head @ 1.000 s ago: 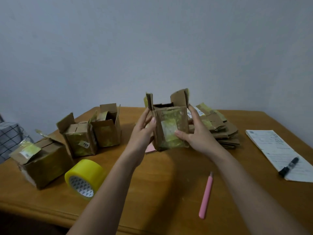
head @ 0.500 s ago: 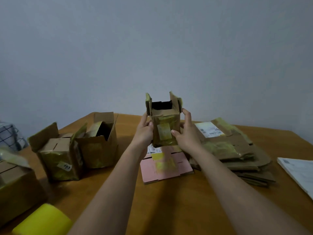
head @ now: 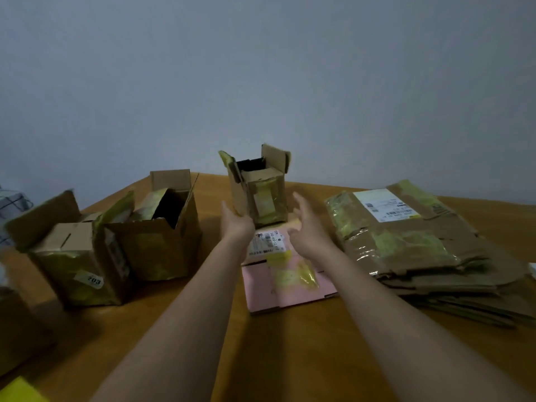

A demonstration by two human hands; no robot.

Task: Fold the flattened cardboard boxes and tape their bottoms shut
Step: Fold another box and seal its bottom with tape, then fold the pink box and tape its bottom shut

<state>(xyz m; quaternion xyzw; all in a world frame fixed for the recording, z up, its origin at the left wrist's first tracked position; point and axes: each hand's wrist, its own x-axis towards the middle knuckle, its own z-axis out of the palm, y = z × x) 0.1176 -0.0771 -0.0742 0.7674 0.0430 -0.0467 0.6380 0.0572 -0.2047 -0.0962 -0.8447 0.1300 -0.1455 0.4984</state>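
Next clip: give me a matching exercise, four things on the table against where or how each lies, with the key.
Things:
1. small box
2. pink flattened box
3. box labelled 203
4. stack of flattened boxes

Places or states:
A. far right, lying flat in a pile
B. upright between the open hands, flaps up
C. left side, standing, numbered sticker on front
D. flat on the table under the forearms

Pairs: 1-B, 2-D, 3-C, 4-A

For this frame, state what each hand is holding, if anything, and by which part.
Nothing is gripped. The left hand lies open against the small box at its lower left side; the right hand is open, apart from it.
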